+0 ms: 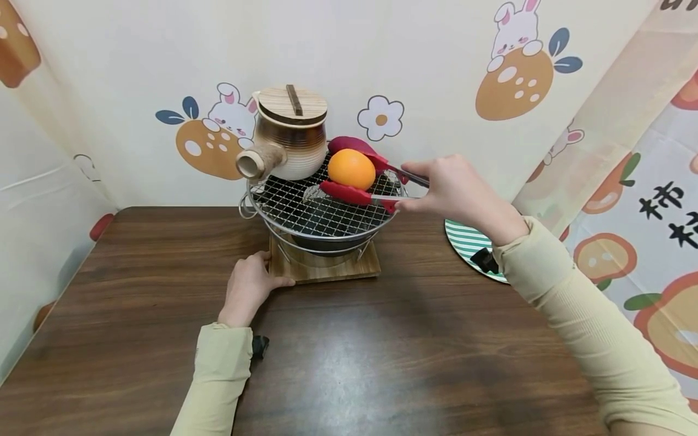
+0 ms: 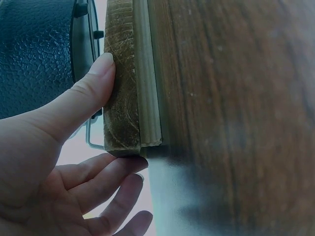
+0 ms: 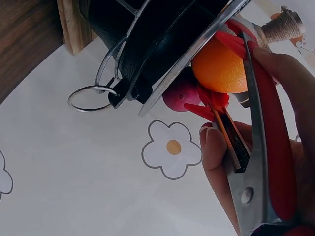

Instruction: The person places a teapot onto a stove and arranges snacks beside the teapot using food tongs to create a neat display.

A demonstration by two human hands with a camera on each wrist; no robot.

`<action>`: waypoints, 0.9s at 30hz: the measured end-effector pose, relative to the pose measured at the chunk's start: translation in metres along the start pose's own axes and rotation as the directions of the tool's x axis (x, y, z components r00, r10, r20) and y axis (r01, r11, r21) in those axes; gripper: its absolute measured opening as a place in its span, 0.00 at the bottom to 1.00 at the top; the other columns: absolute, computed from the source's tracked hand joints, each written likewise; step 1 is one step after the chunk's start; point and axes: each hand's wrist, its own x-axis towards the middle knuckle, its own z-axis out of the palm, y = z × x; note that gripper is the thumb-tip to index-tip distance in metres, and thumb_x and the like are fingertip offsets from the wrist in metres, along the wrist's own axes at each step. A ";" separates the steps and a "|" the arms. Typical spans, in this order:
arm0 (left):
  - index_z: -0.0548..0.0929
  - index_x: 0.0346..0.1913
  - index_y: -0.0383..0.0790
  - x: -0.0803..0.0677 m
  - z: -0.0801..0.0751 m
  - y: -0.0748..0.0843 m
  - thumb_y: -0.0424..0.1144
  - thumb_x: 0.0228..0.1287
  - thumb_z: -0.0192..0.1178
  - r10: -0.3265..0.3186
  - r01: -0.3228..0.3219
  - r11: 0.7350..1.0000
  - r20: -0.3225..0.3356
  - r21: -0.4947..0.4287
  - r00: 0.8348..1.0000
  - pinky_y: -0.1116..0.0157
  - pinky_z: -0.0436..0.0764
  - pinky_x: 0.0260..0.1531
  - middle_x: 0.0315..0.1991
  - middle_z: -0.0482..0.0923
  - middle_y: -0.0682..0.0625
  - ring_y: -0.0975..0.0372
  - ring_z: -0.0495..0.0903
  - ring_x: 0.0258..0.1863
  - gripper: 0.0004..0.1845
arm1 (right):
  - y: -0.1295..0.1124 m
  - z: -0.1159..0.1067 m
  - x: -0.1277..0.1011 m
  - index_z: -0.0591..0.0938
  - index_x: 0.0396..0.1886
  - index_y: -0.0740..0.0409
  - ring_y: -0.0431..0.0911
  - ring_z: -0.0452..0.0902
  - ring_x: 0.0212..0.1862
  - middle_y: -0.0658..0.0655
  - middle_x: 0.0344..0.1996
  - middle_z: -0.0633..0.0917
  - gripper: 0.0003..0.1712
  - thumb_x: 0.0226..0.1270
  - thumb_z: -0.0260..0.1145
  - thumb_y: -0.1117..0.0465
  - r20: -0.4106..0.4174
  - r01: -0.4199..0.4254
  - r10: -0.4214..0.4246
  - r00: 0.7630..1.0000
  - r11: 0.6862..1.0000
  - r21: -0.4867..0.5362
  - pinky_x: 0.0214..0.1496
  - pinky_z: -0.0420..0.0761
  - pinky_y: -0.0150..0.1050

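With my right hand (image 1: 449, 184) I grip a pair of metal tongs with red tips (image 1: 349, 192). Between the tips sits an orange (image 1: 353, 169), over the wire mesh grill (image 1: 305, 212). Behind the orange lies a purple-red rounded thing (image 3: 179, 96), partly hidden; its kind is unclear. My left hand (image 1: 251, 284) holds the front left corner of the wooden base board (image 1: 332, 272) under the grill. In the left wrist view the thumb presses one edge of the board (image 2: 122, 98) and the fingertips touch its end.
A brown and white clay pot (image 1: 297, 145) with a wooden lid and a wrapped side handle stands at the grill's back left. A green-striped round mat (image 1: 469, 242) lies partly behind my right forearm. A patterned cloth (image 1: 436, 72) hangs behind the brown table (image 1: 382, 351).
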 end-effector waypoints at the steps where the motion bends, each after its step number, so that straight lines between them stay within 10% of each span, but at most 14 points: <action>1: 0.73 0.62 0.25 0.000 0.000 0.000 0.50 0.46 0.75 0.001 -0.001 1.000 0.000 0.000 1.000 0.48 0.79 0.49 0.57 0.78 0.32 0.42 0.78 0.54 0.44 | 0.000 0.000 0.000 0.79 0.60 0.55 0.47 0.75 0.29 0.57 0.36 0.89 0.34 0.53 0.72 0.48 0.003 -0.003 0.003 1.000 1.000 0.004 0.31 0.69 0.37; 27: 0.73 0.61 0.25 -0.001 -0.001 0.000 0.50 0.46 0.75 0.012 -0.012 1.000 -0.009 -0.003 1.000 0.48 0.79 0.48 0.57 0.78 0.32 0.42 0.79 0.54 0.43 | 0.000 0.000 -0.004 0.81 0.59 0.52 0.45 0.65 0.23 0.55 0.36 0.89 0.34 0.51 0.74 0.47 0.010 -0.012 0.011 1.000 0.995 0.096 0.26 0.61 0.38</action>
